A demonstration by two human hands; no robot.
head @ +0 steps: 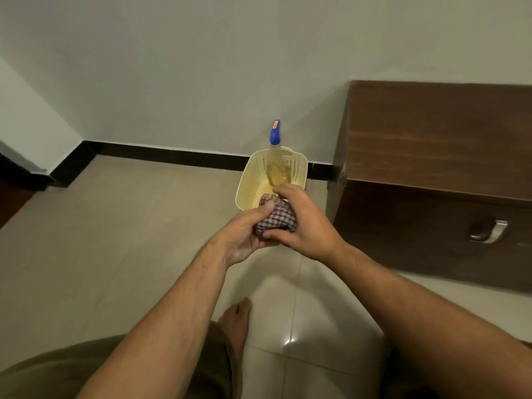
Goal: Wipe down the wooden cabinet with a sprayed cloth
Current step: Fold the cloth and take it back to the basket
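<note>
Over basket (253,180), both hands bunching checked cloth (277,216), bottle (275,156) label unreadable

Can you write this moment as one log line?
hands: left hand and right hand hold cloth | spray bottle: in basket | cabinet: untouched

Probably a home: tiled floor (123,226), wooden cabinet (437,156).
</note>
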